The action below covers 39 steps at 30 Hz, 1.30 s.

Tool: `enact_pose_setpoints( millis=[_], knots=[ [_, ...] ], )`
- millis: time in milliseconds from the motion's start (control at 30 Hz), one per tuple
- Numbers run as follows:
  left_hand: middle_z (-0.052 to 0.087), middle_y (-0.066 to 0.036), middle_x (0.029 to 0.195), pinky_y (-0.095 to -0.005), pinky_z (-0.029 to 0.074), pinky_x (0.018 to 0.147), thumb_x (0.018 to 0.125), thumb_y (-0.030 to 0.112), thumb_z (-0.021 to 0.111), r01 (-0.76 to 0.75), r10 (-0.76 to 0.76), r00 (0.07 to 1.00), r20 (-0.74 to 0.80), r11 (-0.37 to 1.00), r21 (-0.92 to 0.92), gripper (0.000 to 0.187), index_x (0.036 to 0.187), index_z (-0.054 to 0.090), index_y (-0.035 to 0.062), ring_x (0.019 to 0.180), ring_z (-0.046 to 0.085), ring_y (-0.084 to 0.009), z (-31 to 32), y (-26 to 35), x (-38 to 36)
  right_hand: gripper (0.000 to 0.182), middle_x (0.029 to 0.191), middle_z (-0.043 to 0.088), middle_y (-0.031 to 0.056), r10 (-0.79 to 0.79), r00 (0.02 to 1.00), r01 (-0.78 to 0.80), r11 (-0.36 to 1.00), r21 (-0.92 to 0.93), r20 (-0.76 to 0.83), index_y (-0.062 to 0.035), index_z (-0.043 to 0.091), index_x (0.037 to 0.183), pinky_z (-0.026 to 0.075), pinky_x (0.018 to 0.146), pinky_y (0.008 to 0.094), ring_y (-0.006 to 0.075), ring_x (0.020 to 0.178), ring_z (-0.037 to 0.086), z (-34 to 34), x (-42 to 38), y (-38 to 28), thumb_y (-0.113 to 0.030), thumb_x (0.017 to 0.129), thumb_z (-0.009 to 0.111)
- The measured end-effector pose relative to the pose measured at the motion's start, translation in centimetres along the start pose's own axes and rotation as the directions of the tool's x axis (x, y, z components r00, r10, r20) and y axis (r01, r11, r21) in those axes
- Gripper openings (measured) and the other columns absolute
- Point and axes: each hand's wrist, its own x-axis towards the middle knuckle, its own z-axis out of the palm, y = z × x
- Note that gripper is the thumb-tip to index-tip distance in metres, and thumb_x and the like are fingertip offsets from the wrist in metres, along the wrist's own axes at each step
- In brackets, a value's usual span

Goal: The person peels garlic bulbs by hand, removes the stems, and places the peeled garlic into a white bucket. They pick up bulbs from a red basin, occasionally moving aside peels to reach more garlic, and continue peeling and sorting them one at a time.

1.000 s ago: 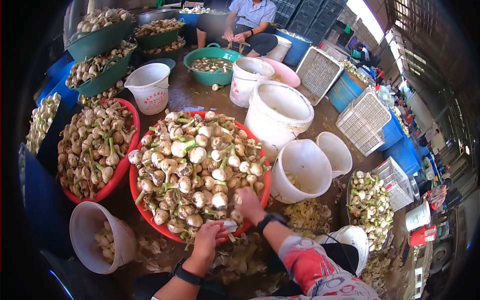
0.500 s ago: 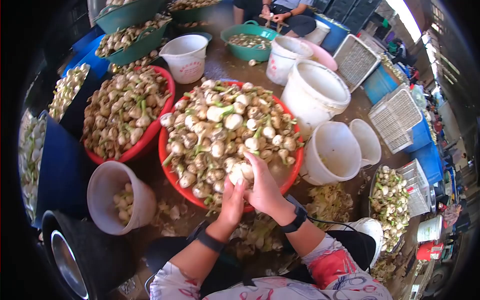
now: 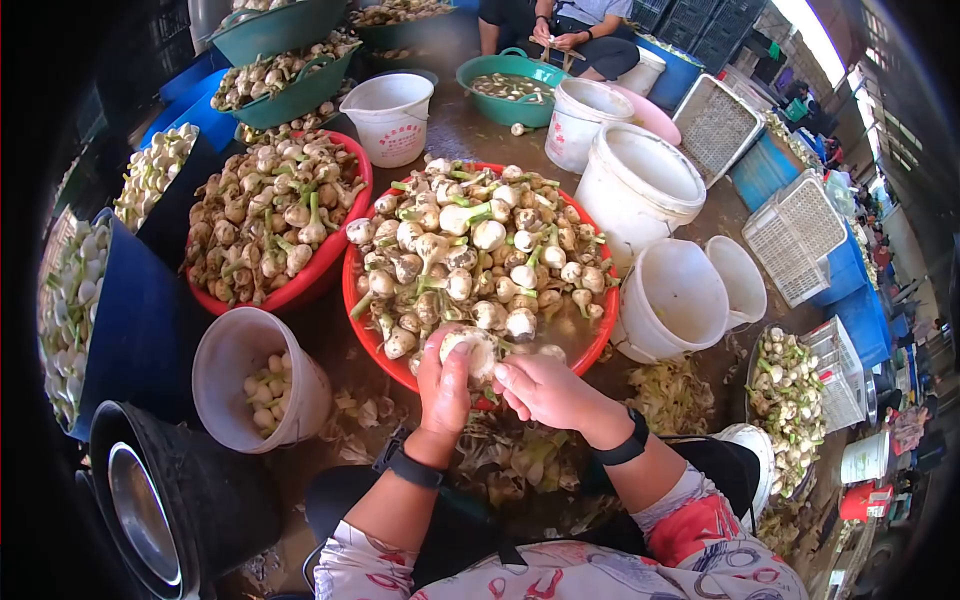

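Note:
My left hand is closed around a pale garlic bulb, with the thumb laid across it. At the bulb's right side, my right hand has its thumb and fingers pinched together on its edge; whether they grip skin or stem is too small to tell. Both hands are over the near rim of a red basin. Garlic bulbs with short green stems are heaped in that basin, and murky water shows at its right side.
Left of me stand a second red basin of garlic and a white bucket holding peeled bulbs. White buckets line the right. Peeled skins litter the floor. Across from me a person sits by a green basin.
Both hands came nearer my body and turned the bulb. The right hand shifted from cupping it to pinching its right edge. The view swung slightly, moving the basins rightward.

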Motion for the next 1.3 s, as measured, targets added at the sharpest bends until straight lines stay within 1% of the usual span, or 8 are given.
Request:
enact_pose_setpoints(
  millis=[333,467,633,733,800,967,1200,1300],
  knots=[
    [0.057,-0.015,0.081,-0.0309,0.043,0.068,0.077,0.021,0.052,-0.323,0.310,0.946,0.095,0.874,0.364,0.031,0.099,0.050,-0.0017,0.073,0.055,-0.0216,-0.5,1.5,-1.3,0.023,0.054,0.044,0.0010,0.144,0.978,-0.194,0.893,0.407,0.150,-0.0015,0.047,0.065,0.031,0.039,0.0227,0.0080,0.042,0.040,0.8,-0.8,1.1,-0.016,0.083,0.042],
    [0.058,-0.012,0.081,-0.0292,0.045,0.067,0.077,0.025,0.048,-0.041,0.038,0.999,0.016,0.980,0.193,0.033,0.095,0.052,-0.0028,0.074,0.056,-0.0204,-0.4,1.5,-1.3,0.025,0.048,0.044,0.0019,0.116,0.986,-0.161,0.826,0.541,0.116,-0.0018,0.049,0.060,0.032,0.038,0.0235,0.0071,0.041,0.041,1.5,-0.5,2.9,-0.016,0.079,0.044],
    [0.059,-0.017,0.087,-0.0406,0.044,0.073,0.079,0.036,0.034,0.319,-0.267,0.944,0.192,0.598,-0.736,0.043,0.090,0.055,-0.0001,0.078,0.056,-0.0294,-1.6,3.6,0.7,0.041,0.073,0.059,0.0173,0.159,0.987,-0.114,0.693,-0.711,-0.003,-0.0017,0.061,0.071,0.045,0.062,0.0422,0.0328,0.071,0.058,2.5,0.4,8.4,-0.037,0.080,0.042],
    [0.060,-0.017,0.085,-0.0407,0.041,0.075,0.077,0.036,0.037,0.377,-0.243,0.925,0.291,0.515,-0.770,0.041,0.086,0.059,0.0026,0.080,0.054,-0.0314,-2.4,3.2,1.1,0.042,0.075,0.060,0.0169,0.314,0.938,-0.083,0.620,-0.780,0.150,-0.0020,0.062,0.075,0.045,0.062,0.0383,0.0292,0.072,0.058,1.7,-0.4,8.5,-0.037,0.082,0.040],
    [0.060,-0.016,0.083,-0.0398,0.041,0.074,0.076,0.036,0.037,0.449,-0.256,0.892,0.373,0.402,-0.798,0.040,0.086,0.059,0.0033,0.080,0.054,-0.0300,-2.3,2.2,1.0,0.036,0.071,0.059,0.0151,0.226,0.957,-0.254,0.956,-0.149,-0.180,-0.0020,0.060,0.072,0.044,0.058,0.0365,0.0268,0.066,0.058,0.9,0.2,6.0,-0.032,0.082,0.044],
    [0.060,-0.015,0.085,-0.0388,0.039,0.075,0.075,0.038,0.039,0.536,-0.302,0.840,0.450,0.335,-0.775,0.042,0.085,0.060,0.0037,0.083,0.054,-0.0281,-1.7,2.3,1.2,0.018,0.057,0.054,0.0130,-0.431,0.899,0.334,0.785,-0.522,-0.073,-0.0034,0.056,0.071,0.042,0.051,0.0346,0.0280,0.055,0.055,0.8,-0.5,0.6,-0.018,0.079,0.050],
    [0.056,-0.010,0.096,-0.0372,0.039,0.075,0.081,0.052,0.036,0.581,-0.312,0.814,0.490,0.437,-0.687,0.053,0.099,0.055,0.0062,0.087,0.050,-0.0237,-1.7,2.6,0.9,0.008,0.065,0.056,0.0138,-0.244,0.955,0.214,0.961,-0.172,-0.171,-0.0018,0.054,0.076,0.042,0.052,0.0364,0.0314,0.060,0.054,0.7,-1.2,0.6,-0.009,0.077,0.050],
    [0.056,-0.003,0.095,-0.0250,0.041,0.072,0.078,0.036,0.057,0.214,-0.130,0.956,0.263,0.922,-0.322,0.046,0.108,0.046,0.0037,0.083,0.051,-0.0125,-1.7,2.1,0.5,0.006,0.069,0.055,0.0136,-0.522,0.781,0.374,0.831,-0.412,-0.343,-0.0022,0.054,0.078,0.042,0.053,0.0368,0.0311,0.061,0.054,-0.2,-1.4,0.2,-0.004,0.075,0.049]
  ],
)
